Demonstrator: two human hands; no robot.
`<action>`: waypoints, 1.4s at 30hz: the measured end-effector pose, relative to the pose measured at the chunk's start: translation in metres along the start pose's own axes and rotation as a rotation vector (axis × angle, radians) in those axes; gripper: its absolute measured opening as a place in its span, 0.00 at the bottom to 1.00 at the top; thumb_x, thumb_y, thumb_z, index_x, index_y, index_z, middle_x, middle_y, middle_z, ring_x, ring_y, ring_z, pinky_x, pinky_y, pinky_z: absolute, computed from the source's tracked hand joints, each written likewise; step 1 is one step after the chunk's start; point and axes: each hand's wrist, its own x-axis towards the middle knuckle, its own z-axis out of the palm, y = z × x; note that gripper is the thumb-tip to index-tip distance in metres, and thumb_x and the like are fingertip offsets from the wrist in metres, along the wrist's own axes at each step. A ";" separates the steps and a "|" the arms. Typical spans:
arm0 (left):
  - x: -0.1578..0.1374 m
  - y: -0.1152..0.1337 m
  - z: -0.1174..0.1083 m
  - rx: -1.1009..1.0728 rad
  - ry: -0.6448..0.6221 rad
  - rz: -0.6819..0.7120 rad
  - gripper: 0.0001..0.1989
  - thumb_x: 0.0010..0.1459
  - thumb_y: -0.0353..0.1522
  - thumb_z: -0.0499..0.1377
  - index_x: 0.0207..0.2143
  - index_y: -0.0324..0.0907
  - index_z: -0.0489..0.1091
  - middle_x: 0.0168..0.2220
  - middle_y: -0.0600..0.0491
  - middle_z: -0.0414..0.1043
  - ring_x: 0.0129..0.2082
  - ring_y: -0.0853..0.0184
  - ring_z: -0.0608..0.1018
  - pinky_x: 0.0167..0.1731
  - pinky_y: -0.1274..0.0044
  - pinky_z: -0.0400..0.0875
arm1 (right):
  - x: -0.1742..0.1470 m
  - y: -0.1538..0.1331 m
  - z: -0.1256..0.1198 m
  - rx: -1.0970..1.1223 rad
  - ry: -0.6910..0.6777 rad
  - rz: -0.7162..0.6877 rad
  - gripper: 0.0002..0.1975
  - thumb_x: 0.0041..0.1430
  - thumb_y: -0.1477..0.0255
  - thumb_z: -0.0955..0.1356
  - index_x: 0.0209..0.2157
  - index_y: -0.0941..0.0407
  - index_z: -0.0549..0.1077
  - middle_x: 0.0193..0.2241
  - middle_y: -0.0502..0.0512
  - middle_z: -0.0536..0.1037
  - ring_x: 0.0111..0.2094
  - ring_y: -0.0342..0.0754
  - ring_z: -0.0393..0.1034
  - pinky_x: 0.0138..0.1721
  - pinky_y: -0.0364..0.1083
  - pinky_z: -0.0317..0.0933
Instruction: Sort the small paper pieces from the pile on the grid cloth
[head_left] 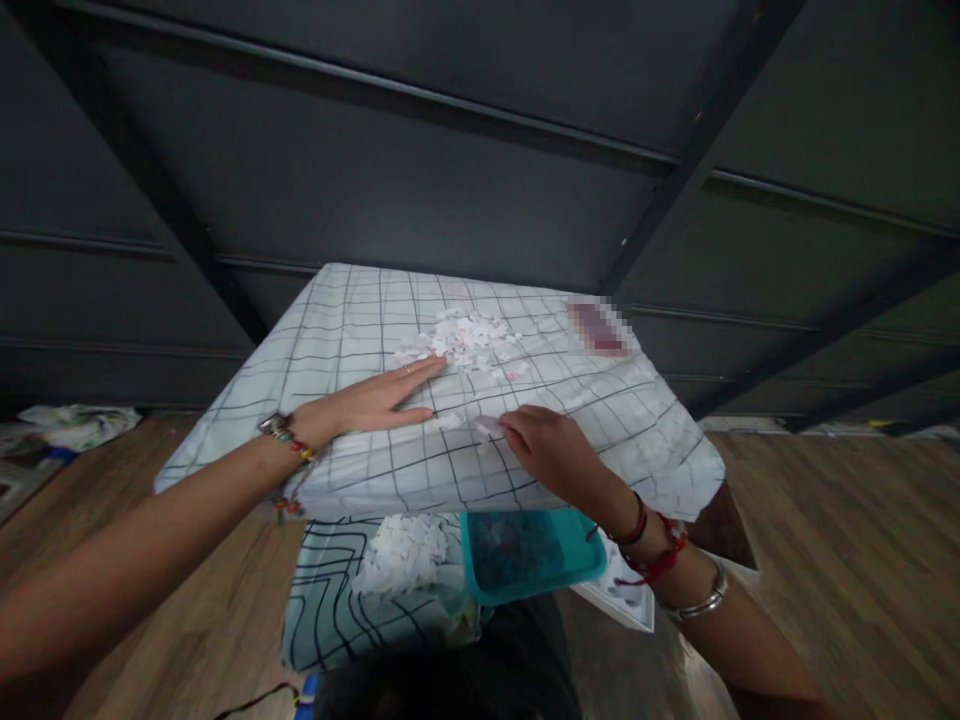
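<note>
A loose pile of small white paper-like pieces [466, 338], some with pinkish marks, lies on the white checked cloth [360, 330] over the table. Flat on the cloth, my left hand [375, 400] has its fingers stretched out, the tips touching the near left edge of the pile. My right hand [551, 450] is closed in a pinch nearer the table's front edge. At its fingertips is a thin, whitish, partly see-through piece [487, 427]; its exact kind is unclear. A few more white bits [450, 421] lie between my hands.
Below the table's front edge are a teal plastic basin [592, 550] and another heap of white pieces [405, 552] on patterned cloth [322, 590]. A white box [634, 608] stands beside the basin. Dark panels [420, 180] rise behind the table. A blurred-out patch [598, 328] lies at the right.
</note>
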 end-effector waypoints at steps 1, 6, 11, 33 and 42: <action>0.000 0.000 0.000 -0.004 0.004 -0.003 0.33 0.62 0.46 0.43 0.62 0.41 0.34 0.63 0.49 0.33 0.61 0.58 0.45 0.59 0.68 0.44 | 0.001 0.001 -0.001 0.010 0.014 -0.010 0.10 0.59 0.75 0.59 0.35 0.58 0.71 0.29 0.53 0.73 0.31 0.43 0.65 0.29 0.41 0.53; 0.000 0.000 0.000 -0.010 0.016 0.001 0.31 0.63 0.44 0.42 0.62 0.43 0.33 0.63 0.50 0.32 0.62 0.60 0.44 0.59 0.69 0.44 | 0.020 0.027 0.001 -0.097 0.152 0.105 0.11 0.59 0.74 0.59 0.32 0.59 0.72 0.28 0.56 0.73 0.31 0.45 0.65 0.30 0.41 0.54; 0.000 -0.003 0.002 0.000 0.017 0.010 0.31 0.63 0.43 0.43 0.62 0.42 0.32 0.63 0.50 0.32 0.62 0.60 0.45 0.59 0.70 0.44 | 0.032 0.032 0.013 -0.103 0.114 0.000 0.11 0.59 0.76 0.59 0.32 0.60 0.72 0.29 0.57 0.73 0.33 0.45 0.66 0.33 0.42 0.56; 0.002 -0.002 0.002 0.016 0.005 0.007 0.29 0.64 0.38 0.42 0.62 0.41 0.32 0.63 0.51 0.32 0.62 0.63 0.45 0.59 0.72 0.44 | 0.040 0.028 0.018 -0.070 0.107 -0.026 0.10 0.60 0.76 0.59 0.35 0.59 0.71 0.30 0.56 0.73 0.34 0.46 0.65 0.34 0.43 0.57; 0.001 0.001 0.002 0.030 0.016 -0.009 0.26 0.63 0.34 0.40 0.62 0.40 0.35 0.63 0.51 0.33 0.62 0.65 0.45 0.60 0.72 0.42 | 0.034 0.001 0.017 0.060 0.069 -0.207 0.11 0.61 0.75 0.58 0.36 0.59 0.71 0.31 0.55 0.73 0.35 0.44 0.64 0.37 0.43 0.57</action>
